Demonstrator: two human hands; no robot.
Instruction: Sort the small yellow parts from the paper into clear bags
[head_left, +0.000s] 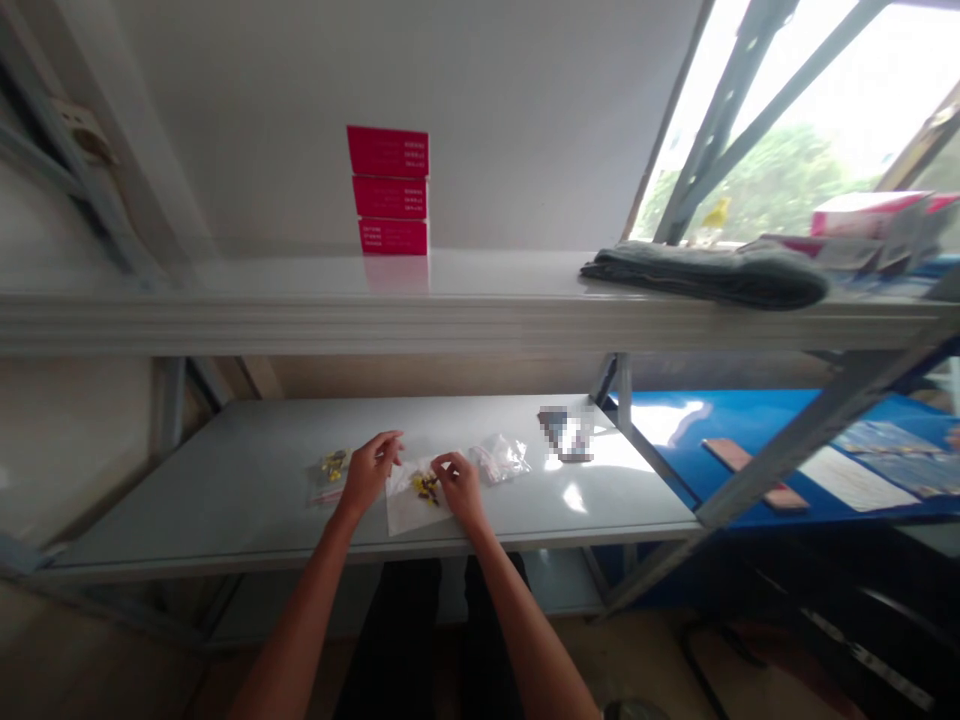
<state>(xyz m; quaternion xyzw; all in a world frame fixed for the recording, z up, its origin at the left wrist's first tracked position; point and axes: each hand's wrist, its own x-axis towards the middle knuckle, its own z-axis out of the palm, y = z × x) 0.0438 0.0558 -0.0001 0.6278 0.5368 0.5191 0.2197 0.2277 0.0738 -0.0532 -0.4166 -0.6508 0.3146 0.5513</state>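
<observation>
On the grey shelf surface lies a white sheet [405, 510] with a small heap of yellow and dark pieces [426, 488] on it. My left hand [373, 467] hovers by the sheet's left edge, its fingers partly bent and apart, with nothing visible in them. Beside the heap, on its right, my right hand [459, 482] has thumb and fingertips drawn together; whatever they pinch is too small to make out. A clear bag with yellow pieces [334, 466] rests left of my left hand. Another clear plastic bag [504, 458] lies right of my right hand.
Three stacked red boxes [394, 198] and a folded dark cloth [705, 273] sit on the upper shelf. A pixelated item [568, 434] lies at the right of the lower surface [262, 480]. Beyond a metal post, a blue table [675, 410] holds a reddish flat object [754, 474].
</observation>
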